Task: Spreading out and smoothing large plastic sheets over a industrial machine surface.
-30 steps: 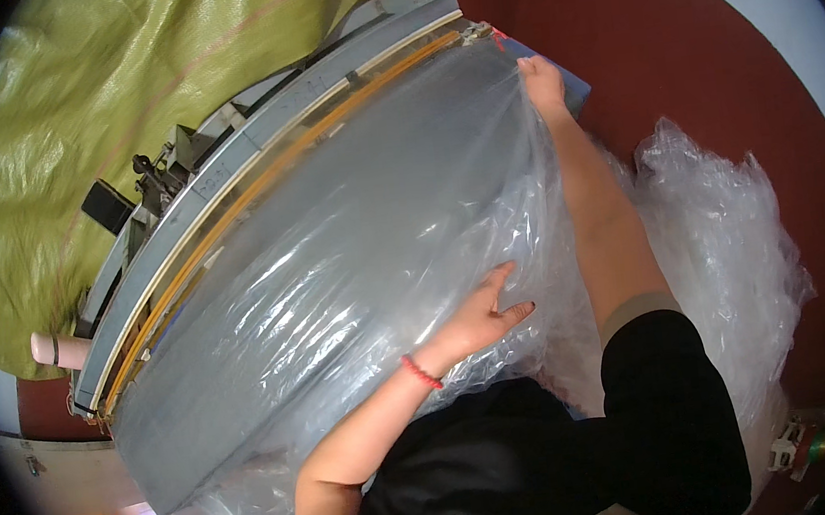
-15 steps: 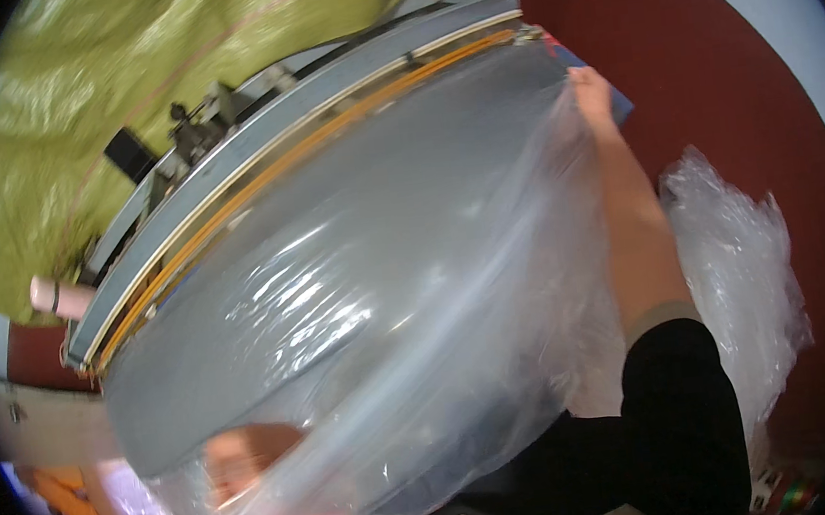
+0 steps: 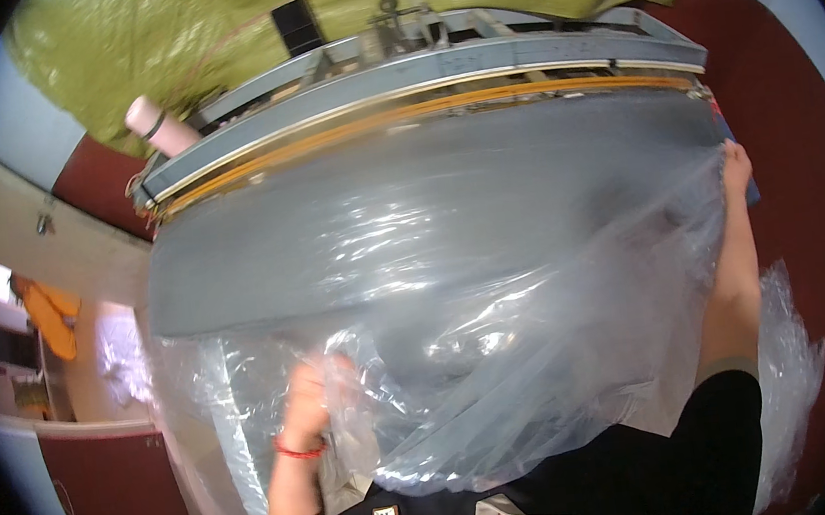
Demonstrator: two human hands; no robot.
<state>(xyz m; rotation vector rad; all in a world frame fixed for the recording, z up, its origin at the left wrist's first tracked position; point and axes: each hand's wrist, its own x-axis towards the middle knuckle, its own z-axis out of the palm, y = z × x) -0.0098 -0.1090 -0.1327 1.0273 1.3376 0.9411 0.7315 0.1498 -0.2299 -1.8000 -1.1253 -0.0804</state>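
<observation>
Broadly, the scene is filled by a large grey metal work surface [image 3: 350, 234] with a long heat-sealing bar of grey steel and an orange strip [image 3: 437, 104] along its far edge. Over that surface lies the thing in hand, a wide sheet of clear, crinkled plastic film [image 3: 503, 349]. It spreads from the sealing bar toward the person and bunches up low in front of the body.

The film's long axis runs left to right, roughly parallel to the sealing bar, and the two hands sit near its opposite ends. They are well apart. The right hand [image 3: 735, 168] is stretched far forward and out to the right, fingers closed on the film's far right edge close to the end of the bar. The left hand [image 3: 318, 393] is much nearer the body, low and left of centre. It is seen through a fold of the plastic and looks gripped on a gathered bunch of it, though blur makes the exact hold hard to read. So the bulk of the film lies between the hands and ahead of them, with the left hand nearer the loose, bunched part.

Behind the bar hangs a yellow-green woven tarpaulin [image 3: 208, 38]. More crumpled clear plastic [image 3: 791, 368] lies by the right elbow on the dark red floor [image 3: 800, 116]. A small pink cylindrical bottle [image 3: 162, 126] stands at the bar's left end.
</observation>
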